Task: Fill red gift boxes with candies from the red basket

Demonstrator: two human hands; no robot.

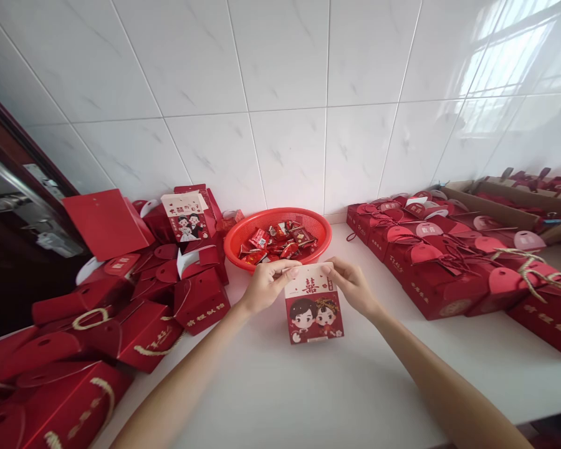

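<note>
A small red and cream gift box (315,312) with two cartoon figures on its front is held upright over the white table. My left hand (271,285) pinches its top left corner between thumb and fingers. At the top right corner my right hand (350,284) grips the box the same way. The fingertips behind the box are hidden. Just beyond my hands stands a red plastic basket (325,232) with wrapped sweets (280,240) in it.
Several red gift boxes (201,298) with rope handles crowd the left side. Rows of tied red boxes (430,268) fill the right, near an open cardboard carton (495,202). A tiled wall (285,149) closes off the back of the table (262,386).
</note>
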